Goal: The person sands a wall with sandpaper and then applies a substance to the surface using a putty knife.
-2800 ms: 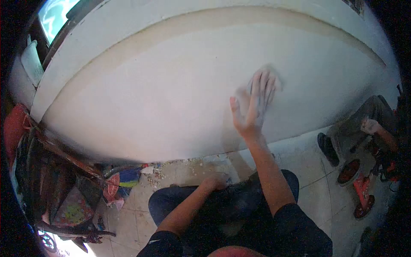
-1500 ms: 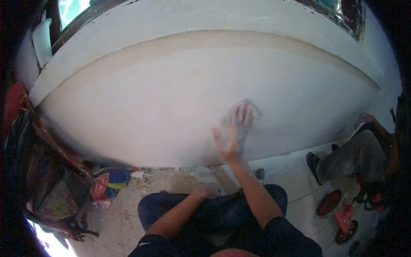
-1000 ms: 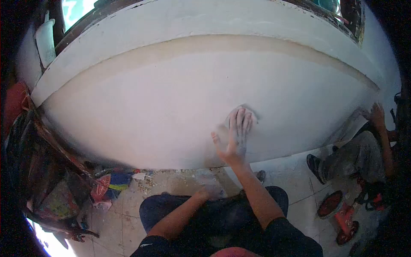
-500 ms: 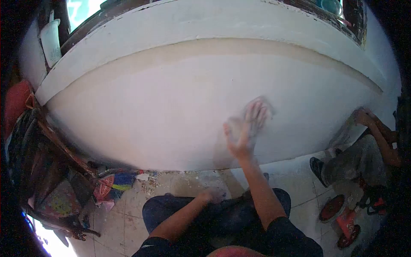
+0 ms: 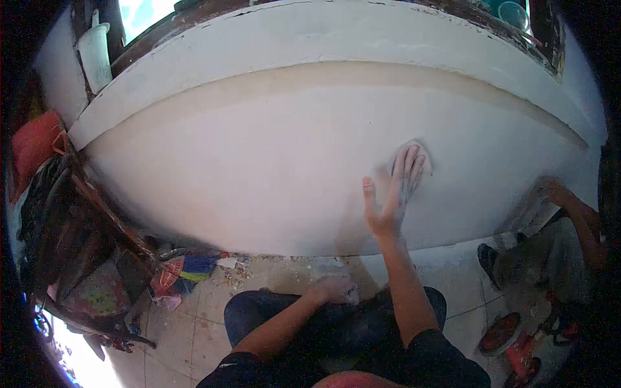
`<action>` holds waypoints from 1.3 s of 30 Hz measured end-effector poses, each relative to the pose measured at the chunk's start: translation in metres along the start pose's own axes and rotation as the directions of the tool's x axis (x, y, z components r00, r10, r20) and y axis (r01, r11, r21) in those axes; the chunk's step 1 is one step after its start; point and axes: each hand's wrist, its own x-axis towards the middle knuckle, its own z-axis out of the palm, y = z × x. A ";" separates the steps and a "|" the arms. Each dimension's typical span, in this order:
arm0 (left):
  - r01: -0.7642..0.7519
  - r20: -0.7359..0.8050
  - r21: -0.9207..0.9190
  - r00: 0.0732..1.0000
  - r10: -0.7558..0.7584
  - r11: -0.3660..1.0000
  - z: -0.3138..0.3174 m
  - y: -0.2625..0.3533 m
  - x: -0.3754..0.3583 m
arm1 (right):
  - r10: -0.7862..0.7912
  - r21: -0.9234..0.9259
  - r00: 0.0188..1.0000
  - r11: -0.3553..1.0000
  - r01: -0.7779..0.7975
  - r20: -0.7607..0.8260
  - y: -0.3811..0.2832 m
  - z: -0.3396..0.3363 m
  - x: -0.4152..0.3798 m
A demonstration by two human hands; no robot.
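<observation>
My right hand [image 5: 393, 194] lies flat against the white plastered wall [image 5: 259, 168], fingers pointing up. Under the fingertips it presses a small pale sanding sheet [image 5: 419, 149] onto the wall. A faint grey smear marks the plaster around the hand. My left hand [image 5: 333, 289] rests on my left knee, dusted white; nothing shows in it, and its fingers are hard to make out. I am squatting on the tiled floor [image 5: 194, 310] close to the wall, in dark trousers.
Another person [image 5: 556, 249] crouches at the right with a hand [image 5: 550, 189] on the same wall. A red tricycle [image 5: 517, 339] stands beside them. Plaster crumbs and coloured cloths [image 5: 181, 271] lie at the wall's foot. Dark furniture [image 5: 77, 213] crowds the left.
My right hand slid down and left over the wall with the sheet, then back up to the right. My left hand stayed on the knee. The other person's arm shifted along the wall.
</observation>
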 end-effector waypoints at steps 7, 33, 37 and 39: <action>-0.447 -0.636 -0.070 0.708 0.305 0.892 -0.182 0.080 -0.122 | -0.012 -0.024 0.995 1.000 0.015 0.094 0.007 0.011 -0.033; 0.519 -0.864 0.042 0.447 -0.230 0.854 -0.538 0.156 -0.242 | -0.002 0.064 0.995 0.998 -0.005 0.102 0.014 0.001 -0.025; 0.591 -0.864 0.028 0.420 -0.279 0.806 -0.547 0.159 -0.236 | 0.023 0.060 0.992 0.998 -0.030 0.125 0.014 0.000 -0.028; 0.620 -0.870 0.024 0.399 -0.289 0.784 -0.554 0.160 -0.236 | 0.015 0.052 0.993 0.998 -0.021 0.116 0.016 0.001 -0.026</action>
